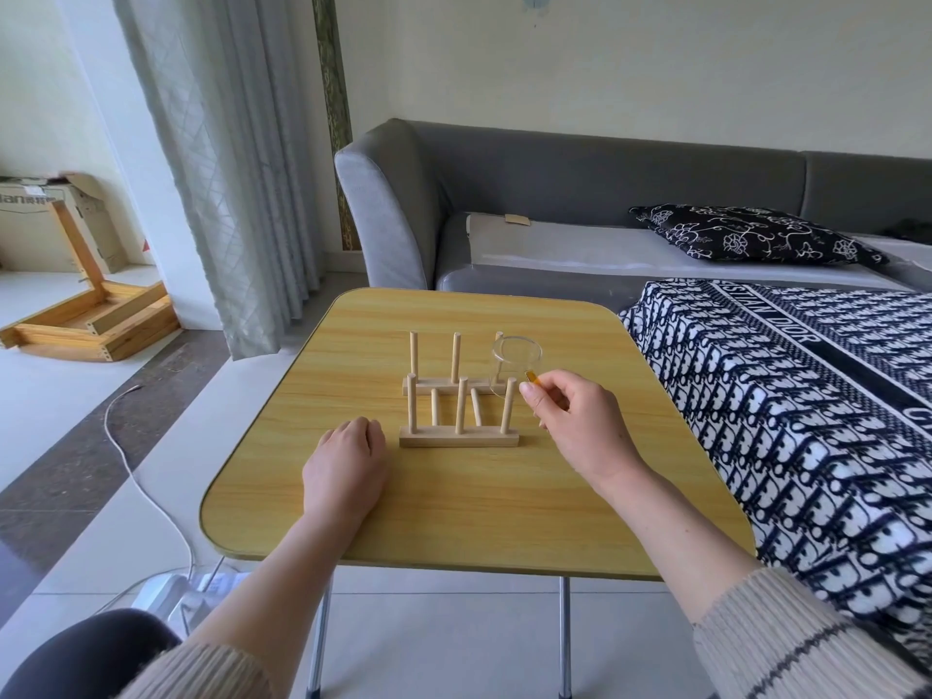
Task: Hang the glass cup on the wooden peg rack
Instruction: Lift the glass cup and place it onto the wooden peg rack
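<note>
1. Glass cup [515, 364] — clear, mouth facing the camera and upward, sitting at the far right corner of the wooden peg rack [459, 396]. A far-right peg seems to pass behind or into it; which one, cannot tell. Its small amber handle [532, 378] points toward the near right.
2. Right hand [575, 421] is just right of the rack, thumb and forefinger pinched together on the amber handle; the other fingers curl loosely underneath.
3. Rack: pale wood, two parallel base bars with upright pegs — three along the near bar, more on the far bar, short cross-dowels between. It stands near the middle of the yellow wood-grain table [454, 507].
4. Left hand [348, 461] lies palm down on the table just near-left of the rack's near bar, fingers curled under in a loose fist, holding nothing, not touching the rack.
5. Both forearms wear cream ribbed sleeves pushed back from the wrists.
6. Beyond the rack: grey sofa [580, 194] with a black-and-white patterned cushion [756, 239]. Right of the rack, a navy-and-white patterned blanket [807, 421] against the table edge.
7. Far left of the rack: grey curtain [227, 169], a wooden frame [96, 315] on the floor, a cardboard box [50, 219], a white cable [141, 476].
</note>
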